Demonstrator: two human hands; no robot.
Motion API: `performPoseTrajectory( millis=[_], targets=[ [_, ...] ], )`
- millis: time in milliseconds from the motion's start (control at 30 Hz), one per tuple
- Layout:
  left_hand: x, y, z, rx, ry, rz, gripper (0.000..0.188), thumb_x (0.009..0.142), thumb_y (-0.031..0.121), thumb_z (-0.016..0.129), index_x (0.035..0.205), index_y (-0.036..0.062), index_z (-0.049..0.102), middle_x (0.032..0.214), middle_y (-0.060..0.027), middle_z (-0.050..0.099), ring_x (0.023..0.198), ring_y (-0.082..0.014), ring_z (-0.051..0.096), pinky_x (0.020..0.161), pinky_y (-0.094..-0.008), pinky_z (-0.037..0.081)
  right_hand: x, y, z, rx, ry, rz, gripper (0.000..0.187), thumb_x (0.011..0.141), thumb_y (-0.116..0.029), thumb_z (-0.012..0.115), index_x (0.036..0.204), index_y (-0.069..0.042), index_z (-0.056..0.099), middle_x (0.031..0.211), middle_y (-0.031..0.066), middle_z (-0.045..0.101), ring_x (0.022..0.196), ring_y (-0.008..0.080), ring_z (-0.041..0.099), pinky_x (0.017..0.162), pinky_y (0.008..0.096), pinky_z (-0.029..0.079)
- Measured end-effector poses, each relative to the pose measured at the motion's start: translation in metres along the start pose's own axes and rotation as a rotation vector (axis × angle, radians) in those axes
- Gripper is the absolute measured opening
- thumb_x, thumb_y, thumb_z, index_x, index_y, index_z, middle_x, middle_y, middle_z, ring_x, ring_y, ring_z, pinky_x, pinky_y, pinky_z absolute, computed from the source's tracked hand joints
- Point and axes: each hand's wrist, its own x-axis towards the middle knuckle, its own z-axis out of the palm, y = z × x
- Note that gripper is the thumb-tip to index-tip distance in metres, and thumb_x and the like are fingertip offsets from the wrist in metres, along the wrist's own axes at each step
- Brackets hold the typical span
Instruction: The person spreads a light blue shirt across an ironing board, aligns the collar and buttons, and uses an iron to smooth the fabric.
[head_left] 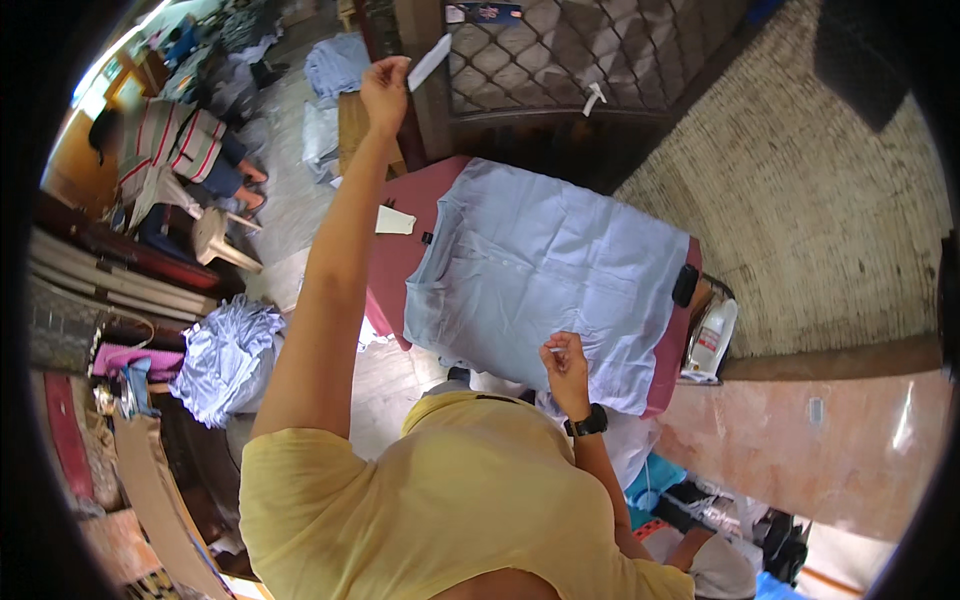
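My left hand (pixel 384 98) is raised at the end of an outstretched arm, beside a dark metal grille door. Its fingers are closed at the near end of a flat white strip (pixel 430 63). A light blue shirt (pixel 540 270) lies spread out on a maroon-covered table (pixel 412 187), its neckline toward the left. Over the shirt's near edge, my right hand (pixel 567 374) is held with loosely curled fingers and nothing visible in them; a black watch (pixel 586 421) is on that wrist. A cream flat template (pixel 395 220) rests on the table left of the shirt.
A black object (pixel 685 285) sits at the table's right edge, near a white bottle (pixel 708 338). Crumpled blue garments (pixel 229 358) are heaped at left. Farther back, a person (pixel 175 150) bends beside a plastic stool (pixel 222 238). Folded blue cloth (pixel 338 65) lies beyond my left arm.
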Motion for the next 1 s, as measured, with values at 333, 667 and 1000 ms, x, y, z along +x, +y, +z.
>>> performPoseTrajectory(
  millis=[333,667,1000],
  targets=[
    [0.034,-0.088,0.008,-0.401,-0.062,0.003,0.014,0.084,0.006,0.075,0.095,0.0004,0.069,0.087,-0.0057,0.071,0.078,-0.0108,0.065,0.073,-0.0242,0.052,-0.017,0.005,-0.004,-0.162,0.187,0.017,0.028,0.088,-0.009,0.069,0.111,-0.004,0.052,0.092,0.0052,0.064,0.067,0.009,0.057,0.059,0.0241,0.046],
    [0.033,-0.062,-0.024,-0.149,-0.298,-0.088,0.087,0.072,0.009,0.086,0.134,-0.0039,0.026,0.126,-0.0219,0.053,0.11,-0.0251,0.059,0.094,-0.0338,0.049,-0.042,0.094,-0.081,-0.539,0.43,0.002,0.038,0.079,-0.006,0.072,0.113,-0.001,0.053,0.098,0.0149,0.059,0.089,0.0304,0.059,0.074,0.0417,0.05],
    [-0.304,-0.088,-0.174,0.459,-0.296,-0.315,0.048,0.086,0.023,0.075,0.116,-0.0056,0.052,0.111,-0.0193,0.053,0.095,-0.0249,0.057,0.082,-0.0347,0.048,-0.05,0.18,-0.172,-0.983,0.729,0.244,0.04,0.084,-0.02,0.066,0.117,0.001,0.056,0.122,0.0279,0.054,0.116,0.0472,0.047,0.095,0.0566,0.039]
  ],
)
